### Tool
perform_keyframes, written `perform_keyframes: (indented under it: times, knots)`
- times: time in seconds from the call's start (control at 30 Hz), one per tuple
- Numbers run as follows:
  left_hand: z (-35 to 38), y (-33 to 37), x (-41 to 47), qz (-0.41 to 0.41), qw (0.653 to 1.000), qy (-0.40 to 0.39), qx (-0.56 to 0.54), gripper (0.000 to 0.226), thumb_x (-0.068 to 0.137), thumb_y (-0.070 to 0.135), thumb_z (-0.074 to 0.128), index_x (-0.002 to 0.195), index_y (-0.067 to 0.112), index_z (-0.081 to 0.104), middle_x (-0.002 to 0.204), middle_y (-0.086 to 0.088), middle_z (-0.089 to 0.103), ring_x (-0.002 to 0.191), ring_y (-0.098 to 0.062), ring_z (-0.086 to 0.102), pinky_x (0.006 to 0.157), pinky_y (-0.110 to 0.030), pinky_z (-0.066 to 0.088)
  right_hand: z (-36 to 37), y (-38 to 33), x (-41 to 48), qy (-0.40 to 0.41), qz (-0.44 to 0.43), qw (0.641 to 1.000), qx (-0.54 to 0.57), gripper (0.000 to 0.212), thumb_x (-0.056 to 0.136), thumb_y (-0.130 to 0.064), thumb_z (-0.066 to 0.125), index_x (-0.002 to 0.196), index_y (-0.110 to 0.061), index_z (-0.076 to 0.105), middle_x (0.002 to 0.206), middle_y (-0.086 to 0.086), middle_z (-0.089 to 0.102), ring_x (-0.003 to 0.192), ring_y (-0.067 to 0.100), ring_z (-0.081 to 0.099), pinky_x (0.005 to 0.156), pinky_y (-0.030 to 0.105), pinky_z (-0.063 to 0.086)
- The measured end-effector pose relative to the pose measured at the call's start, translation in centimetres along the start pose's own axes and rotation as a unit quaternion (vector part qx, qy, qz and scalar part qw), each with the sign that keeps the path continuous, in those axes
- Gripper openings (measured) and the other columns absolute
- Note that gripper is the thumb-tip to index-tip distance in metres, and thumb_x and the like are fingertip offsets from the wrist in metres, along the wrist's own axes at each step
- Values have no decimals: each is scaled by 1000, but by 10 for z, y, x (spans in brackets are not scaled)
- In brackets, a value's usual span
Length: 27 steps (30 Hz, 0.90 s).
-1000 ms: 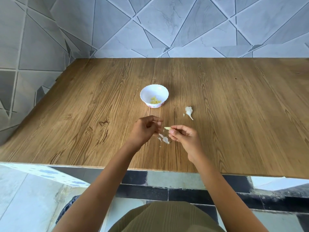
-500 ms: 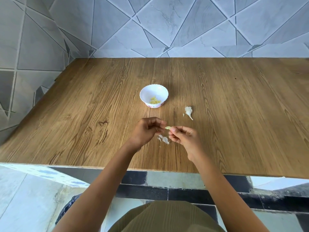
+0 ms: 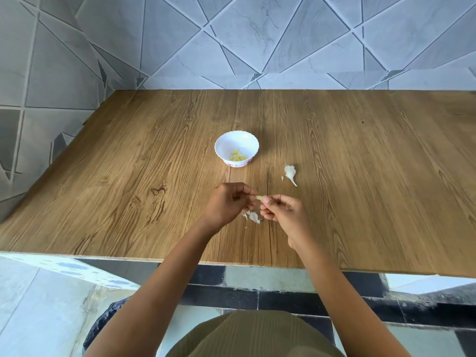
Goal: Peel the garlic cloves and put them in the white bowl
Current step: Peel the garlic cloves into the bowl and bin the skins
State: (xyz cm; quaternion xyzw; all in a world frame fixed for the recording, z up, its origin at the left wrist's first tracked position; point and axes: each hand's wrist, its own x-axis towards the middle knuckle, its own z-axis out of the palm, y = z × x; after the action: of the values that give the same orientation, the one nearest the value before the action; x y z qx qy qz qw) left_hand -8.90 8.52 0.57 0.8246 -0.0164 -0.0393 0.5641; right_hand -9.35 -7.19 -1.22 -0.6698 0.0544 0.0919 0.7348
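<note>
Two sets of fingertips (image 3: 266, 200) pinch one garlic clove (image 3: 259, 198) between them, left hand (image 3: 229, 202) and right hand (image 3: 282, 210) curled, just above loose skins (image 3: 253, 217) on the table (image 3: 360, 176); white bowl (image 3: 231, 140) with peeled cloves (image 3: 238, 157) sits beyond, garlic stub (image 3: 290, 173) to its right

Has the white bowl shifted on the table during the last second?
No. The white bowl lies just as far from the garlic stalk and from the back edge of the table as before.
</note>
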Motion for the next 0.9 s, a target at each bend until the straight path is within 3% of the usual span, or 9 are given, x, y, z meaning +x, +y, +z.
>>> perform_keyframes:
  times: [0.13, 0.33, 0.43, 0.7, 0.9]
  knots:
    - [-2, 1, -1, -23, 999, -27, -24, 29, 88, -13, 48, 94, 8, 68, 83, -8, 70, 75, -9, 67, 67, -17, 53, -2, 0, 1, 5, 0, 1000, 7, 5, 88, -9, 64, 85, -7, 68, 71, 5, 68, 60, 6, 65, 63, 17, 54]
    - [-1, 2, -1, -3, 998, -22, -52, 9, 83, 5, 69, 92, 5, 69, 79, -11, 70, 69, -15, 65, 63, -22, 54, -3, -1, 1, -10, -15, 1000, -12, 7, 88, -13, 64, 86, -8, 68, 71, 4, 68, 60, 4, 64, 62, 17, 54]
    - [-3, 2, 0, -7, 999, -18, -50, 7, 86, 5, 66, 92, 3, 69, 80, -15, 69, 70, -17, 66, 66, -28, 55, -3, 0, 0, -30, -23, 999, -24, 8, 89, -14, 63, 85, -9, 68, 72, 2, 69, 62, 5, 63, 62, 17, 53]
    - [-9, 7, -5, -63, 994, -35, -85, 18, 96, 8, 51, 89, 10, 68, 79, -5, 71, 69, -9, 67, 67, -21, 55, 0, 8, -1, -28, -77, 993, -83, 7, 90, -11, 61, 90, -10, 67, 74, 1, 68, 61, -1, 62, 60, 13, 50]
    - [-10, 7, -7, -42, 997, -35, -59, 11, 92, 5, 58, 90, -2, 66, 76, -6, 70, 66, -9, 67, 62, -19, 53, 1, 12, 1, -27, -102, 987, -123, 13, 92, -11, 59, 84, -19, 65, 73, -1, 67, 62, -1, 62, 62, 15, 51]
